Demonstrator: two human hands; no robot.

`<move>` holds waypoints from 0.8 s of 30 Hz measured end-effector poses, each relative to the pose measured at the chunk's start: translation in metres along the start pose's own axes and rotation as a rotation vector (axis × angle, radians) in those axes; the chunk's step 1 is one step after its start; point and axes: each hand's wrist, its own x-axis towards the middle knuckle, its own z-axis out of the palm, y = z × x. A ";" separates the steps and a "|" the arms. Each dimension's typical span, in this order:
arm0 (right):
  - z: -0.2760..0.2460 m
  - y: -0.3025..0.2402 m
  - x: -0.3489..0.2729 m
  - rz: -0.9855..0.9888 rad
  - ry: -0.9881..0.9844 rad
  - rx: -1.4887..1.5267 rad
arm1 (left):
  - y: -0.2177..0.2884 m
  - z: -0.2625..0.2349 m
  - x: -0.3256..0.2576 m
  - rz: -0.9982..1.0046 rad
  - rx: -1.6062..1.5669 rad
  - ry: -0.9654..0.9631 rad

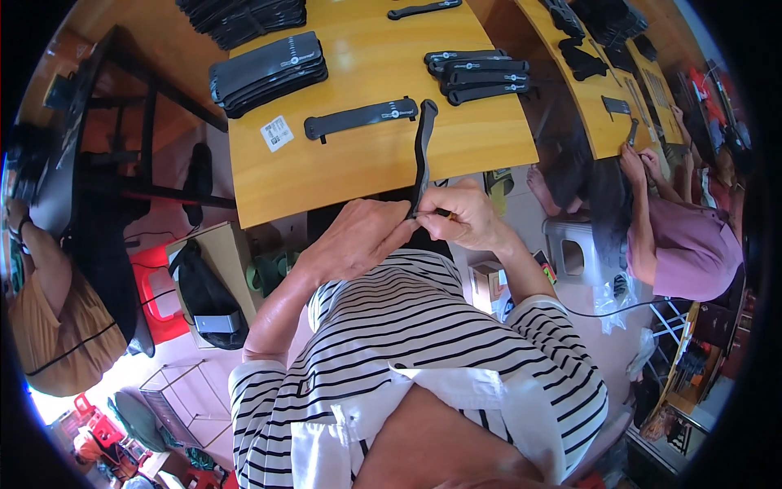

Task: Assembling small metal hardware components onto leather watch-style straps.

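Note:
At the table's near edge, my left hand (356, 238) pinches the lower end of a dark grey strap (423, 147). The strap's upper part stretches away over the tabletop, its rounded end pointing far. My right hand (463, 217) is closed at the same end, fingertips almost meeting those of the left. A small thin dark piece (444, 213) shows between its fingers; its kind is too small to tell. Just beyond lies a flat black strap (362, 120) with a pale printed mark and small tabs along its lower edge.
On the yellow table (326, 181) are a stack of black straps (269, 72), a smaller pile (476, 75) and a white label (277, 133). More black pieces (244, 18) sit farther back. Another person (688, 244) works at right; a tan-clad person (69, 318) is at left.

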 end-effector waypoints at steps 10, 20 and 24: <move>0.006 0.003 0.006 0.326 0.183 0.856 | -0.004 0.009 0.008 -0.184 -0.639 0.067; 0.005 -0.006 0.005 0.123 0.327 0.002 | 0.009 0.016 0.022 -0.179 -0.109 0.183; 0.001 -0.009 0.002 0.263 0.289 0.169 | 0.004 0.017 0.024 -0.183 -0.278 0.151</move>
